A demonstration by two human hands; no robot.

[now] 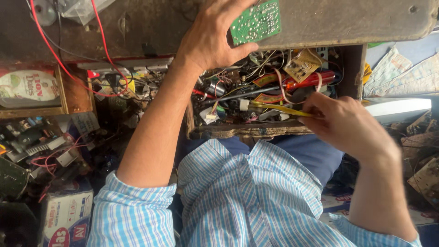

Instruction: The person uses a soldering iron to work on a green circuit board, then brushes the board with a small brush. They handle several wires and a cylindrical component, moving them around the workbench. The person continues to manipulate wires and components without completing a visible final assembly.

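Observation:
My left hand (pixel 212 36) rests on the dark worn tabletop (pixel 347 20) and grips a small green circuit board (pixel 256 22), solder side up, at the table's front edge. My right hand (pixel 345 123) is lower right, its fingers pinched on a thin yellow-handled tool (pixel 279 108) that points left into an open wooden drawer (pixel 249 131). The drawer is packed with wires, a red-handled screwdriver (pixel 308 81), a small tan circuit board (pixel 302 65) and several loose electronic parts.
Red and black wires (pixel 48 43) cross the tabletop at left. A wooden box (pixel 75 93) at left holds a printed packet. Heaps of electronic scrap and a cardboard carton (pixel 66 215) fill the lower left; more boards lie at the right edge (pixel 423 169).

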